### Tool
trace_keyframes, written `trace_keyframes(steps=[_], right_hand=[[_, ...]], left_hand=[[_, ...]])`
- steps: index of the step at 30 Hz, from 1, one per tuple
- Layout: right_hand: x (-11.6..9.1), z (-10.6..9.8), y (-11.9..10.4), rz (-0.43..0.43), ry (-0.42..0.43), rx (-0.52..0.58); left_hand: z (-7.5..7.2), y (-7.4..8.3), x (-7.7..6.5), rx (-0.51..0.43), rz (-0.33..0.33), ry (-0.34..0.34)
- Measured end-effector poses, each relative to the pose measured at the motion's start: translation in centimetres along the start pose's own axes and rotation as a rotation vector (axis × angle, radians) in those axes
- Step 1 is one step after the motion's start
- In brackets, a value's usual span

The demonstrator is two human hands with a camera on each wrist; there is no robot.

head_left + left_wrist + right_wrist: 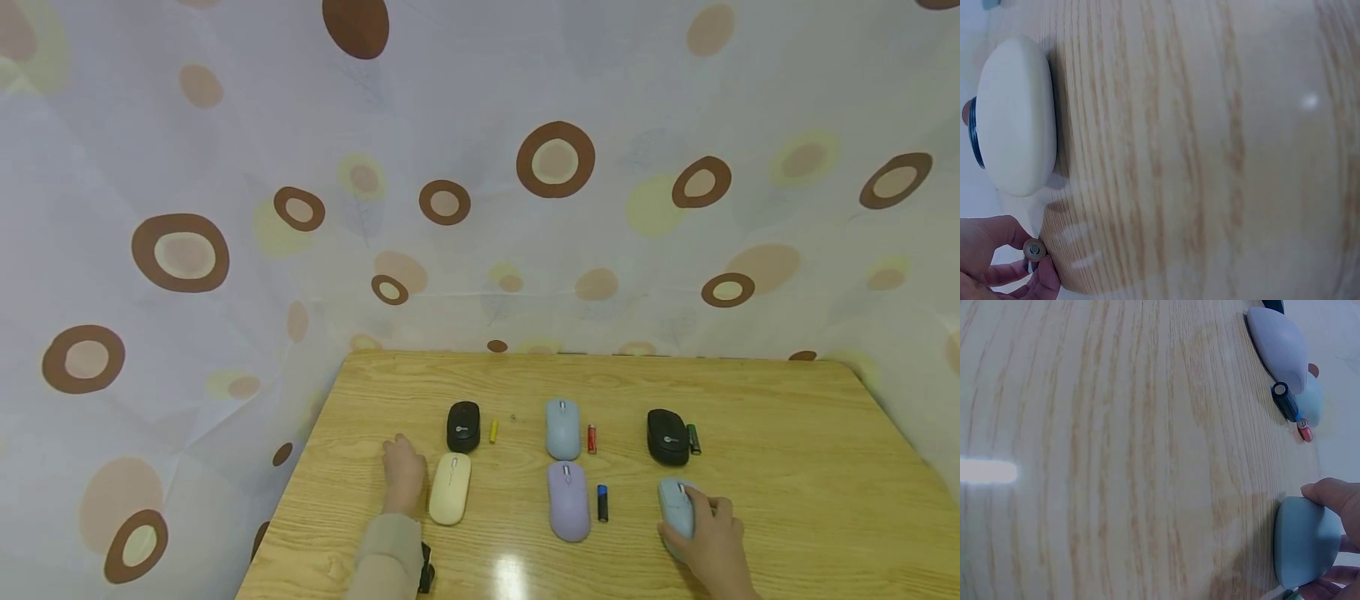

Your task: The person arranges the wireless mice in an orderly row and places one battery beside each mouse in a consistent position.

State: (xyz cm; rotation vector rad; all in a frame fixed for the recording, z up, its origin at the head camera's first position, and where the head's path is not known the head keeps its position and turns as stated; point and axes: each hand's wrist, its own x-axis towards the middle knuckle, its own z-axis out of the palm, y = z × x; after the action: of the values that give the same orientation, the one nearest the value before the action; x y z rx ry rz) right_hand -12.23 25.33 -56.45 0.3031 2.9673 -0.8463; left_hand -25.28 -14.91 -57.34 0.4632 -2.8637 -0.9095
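My left hand (402, 473) is left of the cream mouse (450, 489). In the left wrist view its thumb and fingers pinch a battery (1034, 250), seen end-on, close over the wooden table; the head view hides this battery. The cream mouse's side shows just above it there. On the right, my right hand (712, 533) grips a light blue mouse (677, 507) by its sides, thumb on the left and fingers on the right. A bit of a green thing (1293, 595) peeks out under the fingers in the right wrist view.
Beyond the hands lie a black mouse (463, 427) with a yellow battery (493, 431), another light blue mouse (563, 429) with a red battery (592, 439), and a black mouse (667, 437) with a green battery (693, 439). A purple mouse (568, 502) lies beside a black-and-blue battery (602, 503).
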Motion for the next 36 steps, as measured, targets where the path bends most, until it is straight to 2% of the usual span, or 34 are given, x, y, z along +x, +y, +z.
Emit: trace_keyframes(steps=[10, 13, 20, 26, 31, 36], right_hand=[[0.0, 0.0, -0.1, 0.014, -0.004, -0.011], [0.0, 0.0, -0.1, 0.011, -0.002, -0.012], [-0.1, -0.1, -0.2, 0.005, 0.007, -0.011], [0.1, -0.1, -0.2, 0.018, -0.002, -0.006], [0.1, 0.0, -0.1, 0.027, -0.011, -0.006], [0.1, 0.1, -0.1, 0.026, -0.012, -0.002]], left_hand=[[0.1, 0.1, 0.2, 0.01, 0.023, -0.002], [-0.2, 0.5, 0.1, 0.007, 0.033, -0.01], [-1.2, 2.3, -0.3, 0.032, 0.117, -0.007], [-1.7, 4.0, -1.1, 0.019, 0.194, -0.021], [-1.9, 5.5, -2.4, -0.01, 0.202, -0.076], [-1.7, 6.8, -3.9, -0.011, 0.24, -0.103]])
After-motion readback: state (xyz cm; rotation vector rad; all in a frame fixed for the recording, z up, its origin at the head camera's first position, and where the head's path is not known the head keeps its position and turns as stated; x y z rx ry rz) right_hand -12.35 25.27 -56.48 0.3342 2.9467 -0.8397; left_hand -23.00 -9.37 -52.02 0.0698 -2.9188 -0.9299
